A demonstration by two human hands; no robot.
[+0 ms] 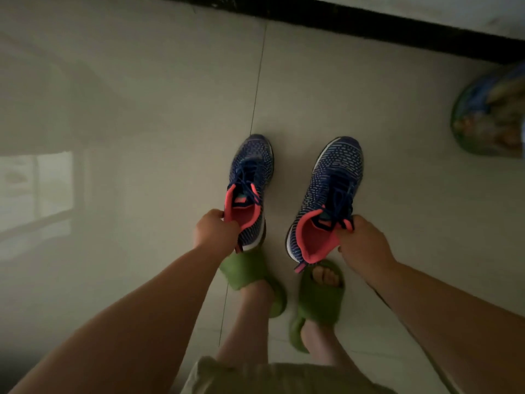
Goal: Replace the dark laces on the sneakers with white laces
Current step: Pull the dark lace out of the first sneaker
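Two blue knit sneakers with pink linings and dark blue laces point away from me over the pale tiled floor. My left hand (214,230) grips the left sneaker (251,177) by the left side of its pink collar. My right hand (362,245) pinches the right sneaker (332,191) at the right side of its collar. The dark laces (342,194) are threaded through the eyelets of both shoes. Whether the soles touch the floor I cannot tell. No white laces are in view.
My feet in green slippers (321,297) stand just behind the sneakers. A black skirting strip (369,21) runs along the wall at the top. A round, colourful, blurred object (491,115) sits at the right edge. A window reflects on the floor at left.
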